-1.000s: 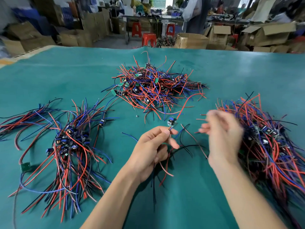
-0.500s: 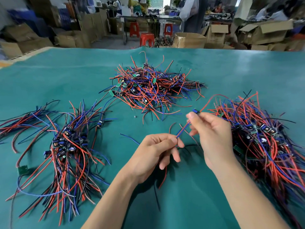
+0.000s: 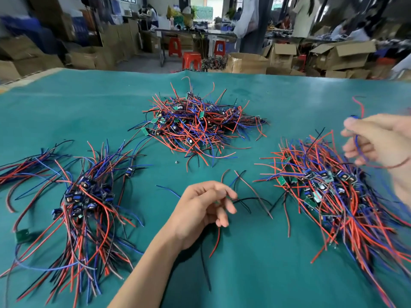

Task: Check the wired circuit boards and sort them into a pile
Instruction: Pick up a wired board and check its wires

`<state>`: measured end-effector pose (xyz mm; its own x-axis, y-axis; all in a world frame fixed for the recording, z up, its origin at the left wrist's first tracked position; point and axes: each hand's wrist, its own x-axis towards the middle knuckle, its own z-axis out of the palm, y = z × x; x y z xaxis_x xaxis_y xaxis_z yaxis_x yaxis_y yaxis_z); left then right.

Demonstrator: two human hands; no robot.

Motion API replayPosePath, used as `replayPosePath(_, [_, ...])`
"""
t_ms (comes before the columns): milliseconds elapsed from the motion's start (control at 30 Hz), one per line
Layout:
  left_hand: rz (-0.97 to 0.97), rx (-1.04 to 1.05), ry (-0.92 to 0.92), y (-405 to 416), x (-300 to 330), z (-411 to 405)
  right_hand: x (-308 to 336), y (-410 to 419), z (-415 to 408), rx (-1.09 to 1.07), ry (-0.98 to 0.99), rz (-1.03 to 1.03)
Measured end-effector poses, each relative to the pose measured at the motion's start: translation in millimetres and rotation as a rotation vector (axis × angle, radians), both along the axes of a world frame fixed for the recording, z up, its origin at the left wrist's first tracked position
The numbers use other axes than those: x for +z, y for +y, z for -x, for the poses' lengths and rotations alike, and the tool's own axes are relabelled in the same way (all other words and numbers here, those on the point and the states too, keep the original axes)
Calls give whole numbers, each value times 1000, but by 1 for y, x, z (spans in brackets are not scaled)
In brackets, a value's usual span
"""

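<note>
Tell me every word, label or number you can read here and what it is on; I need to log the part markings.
No text can be read in this picture.
Circuit boards in the far pile: any markings too small to read.
Cardboard boxes behind the table: no print legible, blurred.
Board pinched in the right hand: motion-blurred.

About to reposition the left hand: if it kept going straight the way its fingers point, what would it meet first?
The left hand points right, so probably the loose black and red wires at its fingertips first, then the right-hand pile. Depth is unclear.
</note>
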<state>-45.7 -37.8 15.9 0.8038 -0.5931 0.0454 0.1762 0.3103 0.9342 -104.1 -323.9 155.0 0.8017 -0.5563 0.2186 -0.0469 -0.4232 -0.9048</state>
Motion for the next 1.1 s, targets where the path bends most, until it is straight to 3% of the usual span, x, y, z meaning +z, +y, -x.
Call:
replayPosePath(67, [25,86,21,0,1,-1,0,-11,5,-13,152,371])
replayPosePath(167, [30,244,14,1,2,-4,-4,-8,2,-10,540,910])
replayPosePath(200, [22,288,9,1,2,-4,-4,-3,-2,-19,581,967])
replayPosePath(300, [-32,383,-12,-1,0,-4,-2,17,-21,12,438,1013])
replayPosePath(400, [-121,408,-34,-3,-1,-4,-8,55,-58,221,366,977])
replayPosePath(567, [-186,393,-47,-5,0,-2,-44,117,-144,458,462,859])
replayPosePath(800, [-199,391,-17,-5,1,-4,-108,149,-191,79,487,759])
replayPosePath(967, [-200,407,-20,-3,-1,-6,-96,138,-186,105,412,417])
replayPosePath(1033, [-188,410,-7,-2,0,-6,-84,127,-171,176,279,307])
replayPosePath(1100, [-178,412,8,-2,0,-6,-72,120,-146,227,107,31])
